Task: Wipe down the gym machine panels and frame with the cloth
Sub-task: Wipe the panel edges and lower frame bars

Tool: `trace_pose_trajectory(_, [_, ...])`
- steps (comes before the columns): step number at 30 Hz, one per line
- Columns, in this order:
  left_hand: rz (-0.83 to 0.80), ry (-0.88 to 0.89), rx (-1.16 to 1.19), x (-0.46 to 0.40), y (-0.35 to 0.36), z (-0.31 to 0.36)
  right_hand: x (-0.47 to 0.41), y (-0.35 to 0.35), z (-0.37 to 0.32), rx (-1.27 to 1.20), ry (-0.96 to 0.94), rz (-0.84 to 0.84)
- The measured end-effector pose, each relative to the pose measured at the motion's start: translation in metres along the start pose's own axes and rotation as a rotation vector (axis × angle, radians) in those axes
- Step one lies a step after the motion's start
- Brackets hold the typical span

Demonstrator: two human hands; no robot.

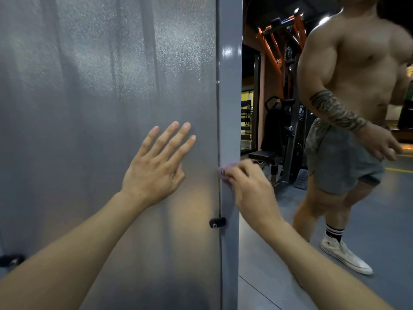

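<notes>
A frosted translucent grey panel (89, 108) of the gym machine fills the left of the view. My left hand (156, 166) lies flat on it with fingers spread and straight. Along the panel's right edge runs the grey upright frame post (230, 63). My right hand (250, 184) grips a small pink cloth (223, 171) and presses it against the post at mid height. Most of the cloth is hidden under my fingers.
A black clip with a screw (217, 222) fastens the panel to the post below my right hand. A shirtless person in grey shorts (348, 130) walks close by on the right. Behind stand an orange-and-black machine (279, 52) and a bench (266, 156) on the grey floor.
</notes>
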State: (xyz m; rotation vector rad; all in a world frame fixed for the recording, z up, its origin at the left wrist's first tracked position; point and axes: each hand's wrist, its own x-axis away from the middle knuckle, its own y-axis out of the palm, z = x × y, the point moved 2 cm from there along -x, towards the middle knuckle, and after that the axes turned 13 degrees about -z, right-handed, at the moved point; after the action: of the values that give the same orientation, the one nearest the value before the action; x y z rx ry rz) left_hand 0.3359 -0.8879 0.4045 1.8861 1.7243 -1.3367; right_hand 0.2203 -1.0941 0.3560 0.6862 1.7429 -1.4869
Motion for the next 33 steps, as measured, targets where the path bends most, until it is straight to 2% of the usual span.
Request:
trace_pose_trajectory(5, [-0.009,-0.014,0.030,-0.001,-0.001,0.000,-0.008,-0.006,0.003,0.021,-0.065,-0.038])
trace_pose_trajectory(10, [-0.018,-0.018,0.032,-0.001,0.000,0.001,-0.076,-0.047,-0.003,0.046,-0.028,0.103])
trace_pose_trajectory(13, [-0.020,-0.024,0.033,0.000,-0.001,0.001,-0.064,-0.038,-0.005,0.061,-0.001,0.115])
trace_pose_trajectory(17, [-0.016,-0.028,0.040,0.000,-0.001,0.002,0.000,-0.003,0.003,0.029,-0.011,-0.026])
trace_pose_trajectory(20, [-0.015,-0.031,0.034,0.001,0.000,0.002,0.005,-0.002,0.005,0.030,-0.051,-0.096])
trace_pose_trajectory(24, [-0.011,-0.031,0.027,0.001,0.001,0.002,-0.060,-0.039,-0.005,0.068,-0.084,0.033])
trace_pose_trajectory(28, [-0.026,-0.026,0.018,0.000,0.001,0.002,-0.100,-0.062,-0.006,0.088,-0.025,0.132])
trace_pose_trajectory(33, [-0.015,-0.029,0.017,0.001,0.001,0.002,-0.036,-0.023,-0.005,0.063,0.007,0.042])
